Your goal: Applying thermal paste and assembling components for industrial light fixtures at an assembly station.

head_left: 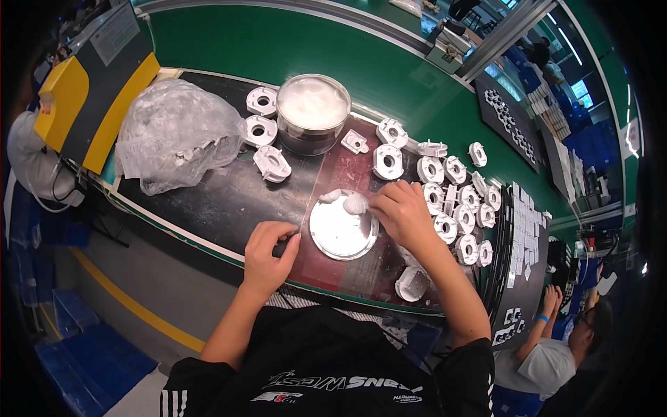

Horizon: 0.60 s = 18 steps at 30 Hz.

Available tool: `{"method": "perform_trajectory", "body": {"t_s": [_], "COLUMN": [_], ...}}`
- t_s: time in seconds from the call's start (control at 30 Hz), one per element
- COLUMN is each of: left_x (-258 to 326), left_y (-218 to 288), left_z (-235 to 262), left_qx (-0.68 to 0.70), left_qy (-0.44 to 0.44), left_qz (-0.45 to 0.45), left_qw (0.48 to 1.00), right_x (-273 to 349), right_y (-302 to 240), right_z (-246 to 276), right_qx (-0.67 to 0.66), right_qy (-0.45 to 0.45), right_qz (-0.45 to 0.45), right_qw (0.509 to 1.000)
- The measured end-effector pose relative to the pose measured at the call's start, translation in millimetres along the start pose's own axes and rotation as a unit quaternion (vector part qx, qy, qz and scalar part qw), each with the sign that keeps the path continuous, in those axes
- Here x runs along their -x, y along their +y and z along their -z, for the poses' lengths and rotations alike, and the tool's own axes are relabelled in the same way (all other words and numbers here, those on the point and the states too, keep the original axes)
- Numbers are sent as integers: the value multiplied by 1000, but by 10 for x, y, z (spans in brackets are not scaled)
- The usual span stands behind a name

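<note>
A round, shiny metal lid (340,233) lies on the dark red part of the bench in front of me. Soft white lumps (356,203) sit at its far edge. My right hand (401,212) reaches over the lid's right rim, its fingers pinched at the larger lump; the fingertips are partly hidden. To the left of the lid, my left hand (271,251) hovers by the bench's near edge. Its thumb and forefinger come nearly together, and whatever lies between them is too small to make out. Beyond the lid stands an open tin (313,111) of white paste-like stuff.
Several white plastic housings with round holes (388,162) stand right of the lid and beside the tin. A clear plastic bag (180,135) bulges at the left, near a yellow and grey machine (104,90). Dark trays of parts (517,243) lie right. Another person (556,347) works there.
</note>
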State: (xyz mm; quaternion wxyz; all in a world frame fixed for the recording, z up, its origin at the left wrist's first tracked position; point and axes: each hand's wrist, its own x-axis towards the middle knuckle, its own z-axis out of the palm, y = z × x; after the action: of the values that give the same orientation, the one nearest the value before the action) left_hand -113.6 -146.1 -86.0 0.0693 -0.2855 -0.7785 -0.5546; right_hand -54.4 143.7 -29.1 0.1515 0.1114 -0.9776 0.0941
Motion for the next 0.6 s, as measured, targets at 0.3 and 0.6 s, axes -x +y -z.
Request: {"method": "perform_trajectory", "body": {"t_s": [0.3, 0.6], "left_x": [90, 356], "left_y": [-25, 935], "left_z": [-16, -624], "left_qx": [36, 151], "left_qy": [66, -298], "left_qz": [-7, -48], "left_qw": [997, 941], "right_x": [273, 1342], "right_y": [-363, -858], "right_z": [505, 549], "right_qx": [2, -782], "right_qy": [131, 295], "right_qz": [13, -291], "right_qw": [991, 465]}}
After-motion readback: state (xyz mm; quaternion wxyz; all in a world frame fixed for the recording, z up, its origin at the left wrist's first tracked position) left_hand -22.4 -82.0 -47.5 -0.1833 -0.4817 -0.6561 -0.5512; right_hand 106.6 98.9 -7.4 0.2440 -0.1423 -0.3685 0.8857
